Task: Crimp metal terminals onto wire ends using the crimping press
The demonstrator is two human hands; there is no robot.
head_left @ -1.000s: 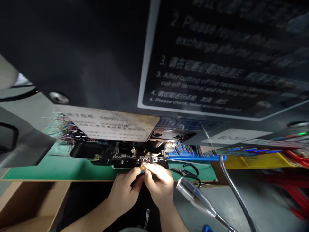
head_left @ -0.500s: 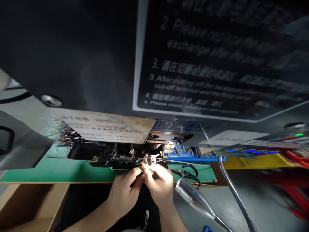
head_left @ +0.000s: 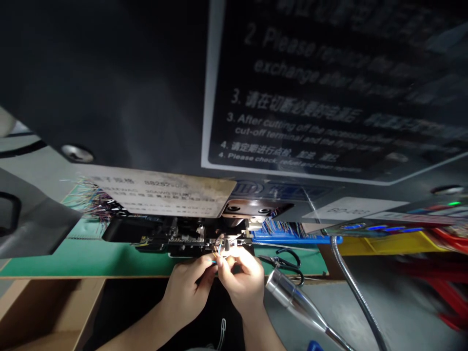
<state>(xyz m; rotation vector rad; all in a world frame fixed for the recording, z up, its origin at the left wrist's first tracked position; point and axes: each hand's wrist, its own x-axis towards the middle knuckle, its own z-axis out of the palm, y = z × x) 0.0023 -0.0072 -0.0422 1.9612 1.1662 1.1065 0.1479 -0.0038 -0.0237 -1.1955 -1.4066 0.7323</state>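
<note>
Thin coloured wires (head_left: 218,250) stand up between my fingertips, in bright light just in front of the machine's metal working part (head_left: 227,242). My left hand (head_left: 190,287) pinches the wires from the left, where a bit of blue shows at the fingertips. Close beside it, my right hand (head_left: 243,282) is closed on the same wires, thumb and fingers pressed together. The wires' lower ends are hidden by the hands. Above is the dark machine housing (head_left: 109,87) with printed labels.
Black-handled scissors (head_left: 288,264) lie on the green mat (head_left: 120,261), right of my hands. A blue tray (head_left: 303,239) holds many wires; another wire bundle (head_left: 97,202) is at the left. A metal lamp (head_left: 292,297) reaches in from the lower right. A cardboard box (head_left: 47,312) stands lower left.
The wire tips between my fingers have shifted slightly, with more blue and white showing. My right fingers have moved a little; both hands stay closed at the same spot.
</note>
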